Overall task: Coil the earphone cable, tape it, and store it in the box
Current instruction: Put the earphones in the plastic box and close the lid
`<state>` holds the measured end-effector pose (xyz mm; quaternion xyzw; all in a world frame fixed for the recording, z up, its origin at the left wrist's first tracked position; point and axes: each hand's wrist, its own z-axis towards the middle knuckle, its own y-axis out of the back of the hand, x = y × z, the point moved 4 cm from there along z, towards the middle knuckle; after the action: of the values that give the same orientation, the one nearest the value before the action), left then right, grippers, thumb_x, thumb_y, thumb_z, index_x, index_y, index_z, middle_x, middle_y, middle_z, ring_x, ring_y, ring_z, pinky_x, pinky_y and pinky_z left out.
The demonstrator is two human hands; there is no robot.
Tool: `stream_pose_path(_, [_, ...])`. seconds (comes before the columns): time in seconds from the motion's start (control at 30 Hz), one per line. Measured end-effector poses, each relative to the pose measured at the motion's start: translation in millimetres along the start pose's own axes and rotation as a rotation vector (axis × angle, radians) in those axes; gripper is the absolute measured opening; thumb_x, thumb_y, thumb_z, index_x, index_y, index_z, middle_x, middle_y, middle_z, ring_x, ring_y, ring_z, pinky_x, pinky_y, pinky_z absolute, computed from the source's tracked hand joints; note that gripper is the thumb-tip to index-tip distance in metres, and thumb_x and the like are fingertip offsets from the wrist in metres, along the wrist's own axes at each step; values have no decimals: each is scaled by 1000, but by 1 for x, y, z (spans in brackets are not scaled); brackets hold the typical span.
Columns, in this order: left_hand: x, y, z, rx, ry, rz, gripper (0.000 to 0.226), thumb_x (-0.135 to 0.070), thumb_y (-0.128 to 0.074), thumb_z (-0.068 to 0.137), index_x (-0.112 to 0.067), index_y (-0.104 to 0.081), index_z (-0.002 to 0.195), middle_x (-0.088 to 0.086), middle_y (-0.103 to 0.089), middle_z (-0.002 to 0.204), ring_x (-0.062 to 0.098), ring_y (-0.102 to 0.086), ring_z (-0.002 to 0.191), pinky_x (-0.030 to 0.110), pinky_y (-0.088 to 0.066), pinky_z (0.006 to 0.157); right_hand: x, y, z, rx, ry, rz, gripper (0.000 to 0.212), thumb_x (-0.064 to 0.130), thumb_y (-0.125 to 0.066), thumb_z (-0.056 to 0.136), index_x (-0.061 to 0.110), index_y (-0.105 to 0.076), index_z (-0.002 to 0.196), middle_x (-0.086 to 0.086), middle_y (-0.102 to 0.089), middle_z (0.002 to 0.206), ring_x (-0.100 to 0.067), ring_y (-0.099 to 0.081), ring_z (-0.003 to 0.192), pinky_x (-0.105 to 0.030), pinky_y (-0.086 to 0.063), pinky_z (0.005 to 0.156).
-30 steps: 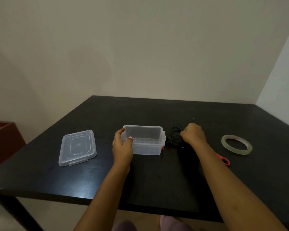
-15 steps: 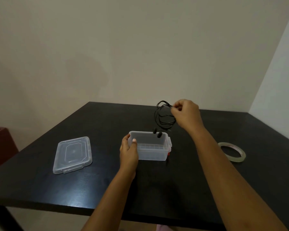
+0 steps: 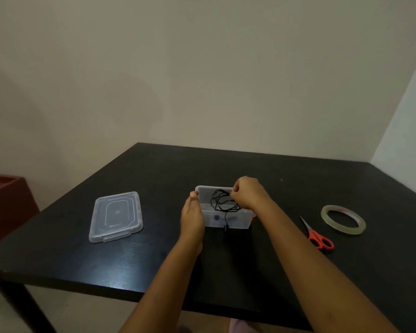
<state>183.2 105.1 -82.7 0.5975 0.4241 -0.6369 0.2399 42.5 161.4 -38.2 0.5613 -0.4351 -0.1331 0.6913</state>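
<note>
A clear plastic box (image 3: 235, 221) stands open on the black table (image 3: 154, 260). My left hand (image 3: 192, 213) grips the box's left end, thumb on the rim. My right hand (image 3: 249, 195) pinches the coiled black earphone cable (image 3: 223, 203) over the box's opening. Most of the coil lies inside the box. One strand hangs over the near wall, its end (image 3: 226, 227) down by the table. An earbud (image 3: 216, 217) shows through the wall.
The box's clear lid (image 3: 116, 216) lies flat to the left. Red-handled scissors (image 3: 318, 237) and a roll of clear tape (image 3: 343, 219) lie to the right. A red-brown cabinet (image 3: 7, 203) stands beyond the table's left edge. Walls close off the back and right.
My right hand lifted the coiled cable from the table right of the box, carried it above the box, then lowered it into the opening. My left hand stayed on the box.
</note>
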Motion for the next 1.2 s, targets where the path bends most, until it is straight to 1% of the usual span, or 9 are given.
stream_pose_path(0.13, [3, 0, 2, -6, -1, 11, 29, -40, -30, 101, -26, -52, 114, -3, -57, 96, 12, -56, 87, 27, -47, 68, 6, -1, -1, -28, -19, -134, 8, 13, -56, 91, 7, -61, 95, -10, -61, 90, -24, -60, 77, -32, -50, 66])
stream_pose_path(0.27, [7, 2, 4, 4, -54, 106, 37, -24, -38, 101, -20, -43, 137, 2, -52, 127, 17, -55, 107, 30, -49, 84, 9, -6, -5, -83, -32, -241, 17, 0, -55, 90, 2, -60, 106, -14, -64, 104, -28, -64, 94, -29, -47, 70])
stream_pose_path(0.43, [12, 3, 13, 7, -114, 242, 40, -13, -41, 98, -23, -45, 136, 6, -41, 143, 23, -47, 124, 44, -44, 103, 11, -16, -1, 10, -151, -215, 33, 4, -58, 88, 1, -57, 121, -18, -60, 121, -33, -60, 109, -41, -52, 92])
stream_pose_path(0.63, [9, 2, 15, 12, -167, 305, 32, -9, -38, 98, -18, -61, 119, 1, -34, 145, 11, -42, 114, 20, -43, 83, 12, -16, -2, 52, -180, -380, 32, 11, -57, 90, 4, -57, 121, -13, -61, 117, -27, -60, 105, -34, -52, 84])
stream_pose_path(0.8, [7, 2, 12, 37, -159, 306, 29, -16, -43, 98, -17, -61, 120, 1, -29, 148, 8, -38, 110, 15, -37, 75, 19, 2, -8, 37, -103, -535, 26, 16, -55, 92, 8, -59, 117, -7, -58, 101, -21, -56, 90, -30, -43, 72])
stream_pose_path(0.87, [5, 4, 13, 31, -155, 304, 30, -17, -42, 98, -15, -60, 122, 1, -25, 151, 6, -35, 110, 12, -34, 71, 23, 9, -10, 35, -1, -444, 25, 16, -55, 92, 9, -60, 116, -6, -60, 106, -19, -57, 89, -31, -48, 76])
stream_pose_path(0.93, [4, 5, 15, 21, -135, 290, 30, -17, -42, 99, -14, -60, 122, 0, -23, 152, 10, -37, 114, 15, -38, 74, 25, 8, -12, 183, 135, -185, 25, 22, -57, 93, 16, -64, 116, -4, -61, 116, -19, -59, 99, -33, -52, 84])
stream_pose_path(1.03, [4, 6, 20, 12, -86, 269, 26, -18, -42, 98, -20, -62, 114, 0, -23, 153, 21, -39, 127, 37, -46, 94, 29, 5, -28, 448, 257, -22, 30, 25, -63, 89, 24, -64, 119, 1, -56, 126, -20, -55, 112, -35, -49, 93])
stream_pose_path(1.2, [8, 4, 20, -5, -88, 244, 29, -13, -38, 98, -23, -63, 108, 0, -29, 150, 23, -42, 125, 42, -45, 99, 29, -5, -23, 369, 289, -83, 23, 20, -64, 88, 17, -69, 110, -3, -62, 121, -18, -57, 110, -30, -45, 91])
